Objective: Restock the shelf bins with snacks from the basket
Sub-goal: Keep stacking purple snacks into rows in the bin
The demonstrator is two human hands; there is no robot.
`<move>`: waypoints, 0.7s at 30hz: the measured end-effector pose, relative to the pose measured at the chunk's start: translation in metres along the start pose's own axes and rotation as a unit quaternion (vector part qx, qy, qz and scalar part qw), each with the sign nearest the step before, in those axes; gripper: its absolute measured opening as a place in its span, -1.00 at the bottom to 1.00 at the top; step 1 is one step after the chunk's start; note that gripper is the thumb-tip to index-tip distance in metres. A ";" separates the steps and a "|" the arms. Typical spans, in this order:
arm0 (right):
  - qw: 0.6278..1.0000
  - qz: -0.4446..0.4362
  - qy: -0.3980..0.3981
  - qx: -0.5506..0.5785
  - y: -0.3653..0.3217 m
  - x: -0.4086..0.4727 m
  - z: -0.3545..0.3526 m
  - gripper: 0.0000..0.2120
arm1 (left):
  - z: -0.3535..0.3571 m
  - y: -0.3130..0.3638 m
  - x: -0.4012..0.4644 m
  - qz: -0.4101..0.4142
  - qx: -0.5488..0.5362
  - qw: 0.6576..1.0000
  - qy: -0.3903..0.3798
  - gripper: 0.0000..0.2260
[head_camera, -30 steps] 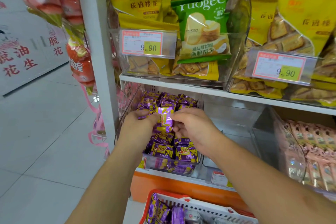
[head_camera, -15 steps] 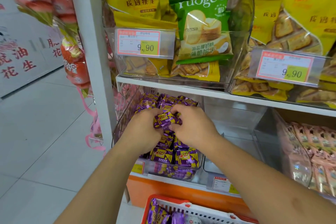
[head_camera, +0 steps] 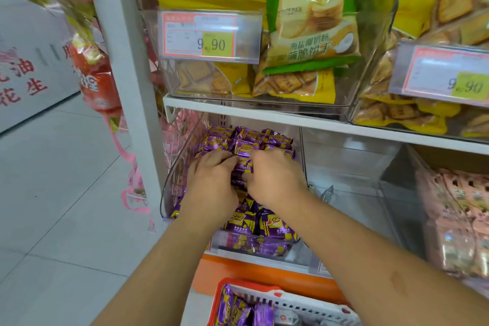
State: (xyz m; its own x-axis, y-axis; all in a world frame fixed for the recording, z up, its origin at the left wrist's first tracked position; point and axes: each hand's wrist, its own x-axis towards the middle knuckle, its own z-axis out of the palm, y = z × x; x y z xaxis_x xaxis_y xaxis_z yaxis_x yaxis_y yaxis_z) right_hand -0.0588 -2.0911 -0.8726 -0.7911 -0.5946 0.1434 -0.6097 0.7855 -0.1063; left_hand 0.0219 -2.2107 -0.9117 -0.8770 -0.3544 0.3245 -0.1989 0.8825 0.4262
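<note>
My left hand and right hand press a purple snack packet into the clear bin, deeper than before; the basket below my grip holds more.

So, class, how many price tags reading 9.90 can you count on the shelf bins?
2: one price tag on the upper left bin, another price tag on the upper right bin. Lower labels are partly hidden and unreadable.

A shop: price tags front clear shelf bins stocked with packaged snacks.
</note>
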 end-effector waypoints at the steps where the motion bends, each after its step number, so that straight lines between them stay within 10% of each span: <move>1: 1.000 -0.005 0.011 0.012 0.002 -0.001 0.002 -0.71 | 0.000 0.001 -0.001 0.003 0.009 1.000 -0.004 -0.39; 21: 0.997 -0.037 -0.024 0.060 0.005 -0.010 0.007 -0.55 | -0.009 0.014 0.001 -0.051 0.003 0.992 -0.116 -0.29</move>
State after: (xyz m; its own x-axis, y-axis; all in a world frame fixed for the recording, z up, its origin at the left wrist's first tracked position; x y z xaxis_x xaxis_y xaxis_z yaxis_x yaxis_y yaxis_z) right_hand -0.0543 -2.0825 -0.8814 -0.7438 -0.6597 0.1075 -0.6653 0.7151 -0.2146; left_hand 0.0218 -2.2011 -0.8978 -0.9291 -0.3615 0.0778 -0.2930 0.8482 0.4412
